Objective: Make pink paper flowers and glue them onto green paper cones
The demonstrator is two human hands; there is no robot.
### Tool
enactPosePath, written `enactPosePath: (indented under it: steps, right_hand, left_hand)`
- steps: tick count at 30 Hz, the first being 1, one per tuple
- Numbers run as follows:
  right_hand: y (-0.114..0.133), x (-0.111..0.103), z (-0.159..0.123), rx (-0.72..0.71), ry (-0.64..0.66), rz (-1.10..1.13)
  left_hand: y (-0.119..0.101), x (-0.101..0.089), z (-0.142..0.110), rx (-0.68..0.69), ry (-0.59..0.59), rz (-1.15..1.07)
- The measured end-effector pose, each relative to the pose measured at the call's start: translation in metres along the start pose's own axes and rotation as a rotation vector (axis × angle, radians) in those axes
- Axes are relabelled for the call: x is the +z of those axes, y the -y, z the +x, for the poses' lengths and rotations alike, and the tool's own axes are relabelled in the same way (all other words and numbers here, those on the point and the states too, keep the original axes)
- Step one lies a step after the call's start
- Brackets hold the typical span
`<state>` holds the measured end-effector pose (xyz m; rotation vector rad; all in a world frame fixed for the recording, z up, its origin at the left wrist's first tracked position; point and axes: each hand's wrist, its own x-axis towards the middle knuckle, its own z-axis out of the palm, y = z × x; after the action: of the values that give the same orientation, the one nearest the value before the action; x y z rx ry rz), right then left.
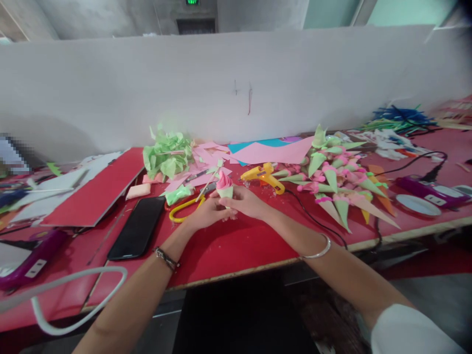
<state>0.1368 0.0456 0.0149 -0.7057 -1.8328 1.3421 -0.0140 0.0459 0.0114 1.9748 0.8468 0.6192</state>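
Observation:
Between my two hands, just above the red tabletop, I see a small paper flower (224, 184) with a pink swirled head and a pale green cone-shaped wrap. My left hand (210, 212) has its fingers closed around the lower left of the wrap. From the other side my right hand (248, 201) pinches it, thumb across the front. Close behind my left hand lie yellow-handled scissors (180, 212), partly covered by that hand. A yellow glue gun (263, 176) rests on the table just beyond my right hand.
A black phone (137, 228) lies left of my hands. Crumpled green paper (167, 153) and pink paper sheets (276, 151) are at the back. Many green and pink paper cones (334, 179) are heaped at right. A purple power strip (429, 191) and a white cable (79, 276) flank the workspace.

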Motion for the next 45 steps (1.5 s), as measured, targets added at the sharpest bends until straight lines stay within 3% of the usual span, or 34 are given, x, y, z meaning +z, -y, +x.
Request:
enactPosePath:
  steps: [4, 10, 17, 26, 37, 45]
  right_hand:
    - [-0.001, 0.0, 0.001, -0.034, -0.058, -0.033]
    - [-0.003, -0.003, 0.004, -0.246, -0.206, -0.047]
    - [0.005, -0.012, 0.001, -0.434, -0.246, -0.316]
    - [0.005, -0.011, 0.0, -0.406, -0.258, -0.422]
    - [0.003, -0.012, 0.002, -0.384, -0.252, -0.388]
    - [0.002, -0.007, -0.001, -0.438, -0.284, -0.531]
  left_hand:
    - [0.001, 0.001, 0.002, 0.012, -0.07, -0.028]
    - [0.002, -0.002, 0.002, -0.04, -0.098, 0.094]
    - [0.006, -0.007, 0.001, -0.057, -0.071, 0.293]
    - [0.009, -0.006, 0.0, -0.074, -0.103, 0.286]
    - [0.007, -0.005, 0.0, -0.087, -0.104, 0.202]
    - [0.01, -0.006, 0.001, -0.045, -0.117, 0.304]
